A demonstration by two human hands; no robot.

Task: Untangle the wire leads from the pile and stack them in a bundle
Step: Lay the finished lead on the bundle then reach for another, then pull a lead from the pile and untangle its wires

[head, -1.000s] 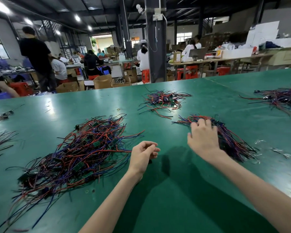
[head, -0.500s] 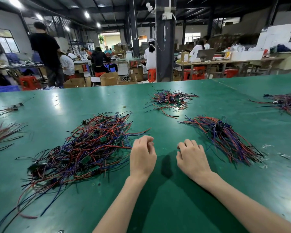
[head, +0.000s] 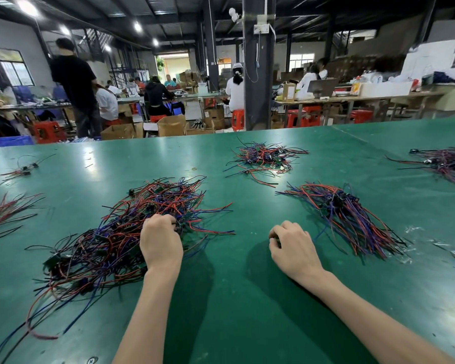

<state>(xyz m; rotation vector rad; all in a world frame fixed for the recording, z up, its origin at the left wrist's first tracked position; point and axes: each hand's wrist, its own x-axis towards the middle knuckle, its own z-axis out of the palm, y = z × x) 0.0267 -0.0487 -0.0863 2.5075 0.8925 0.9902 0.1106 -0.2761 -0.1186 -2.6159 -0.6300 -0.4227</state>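
**My left hand is back in the big pile**

The green counter (head: 234, 298) is wide and holds everything. The biggest thing on it is the messy pile (head: 111, 245) on my left side. It is made of red, blue and black wire leads (head: 168, 195) that cross over each other every which way, with little dark bits mixed in. On my right side lies the bundle (head: 352, 219), where the wires lie side by side and point the same way. It is smaller than the pile. Farther back there is a small heap (head: 263, 158), and one more heap at the right edge (head: 447, 161).

A moment ago my right hand was over on the bundle, and my left hand was just beside the pile on the bare counter. Now my right hand (head: 293, 249) has come back. It rests on the counter between the pile and the bundle and touches neither. It is curled under, and I cannot tell if it holds anything. My left hand (head: 160, 243) has moved onto the near right side of the pile. Its fingers (head: 166, 219) are curled down into the wires and grip some of them. The tips are hidden.

I think this means one lead just went onto the bundle and I am starting on the next one. The pile is still much bigger, so a lot is left. The wires are bendy and they snag, so I guess I should pull slowly, or many will come along.
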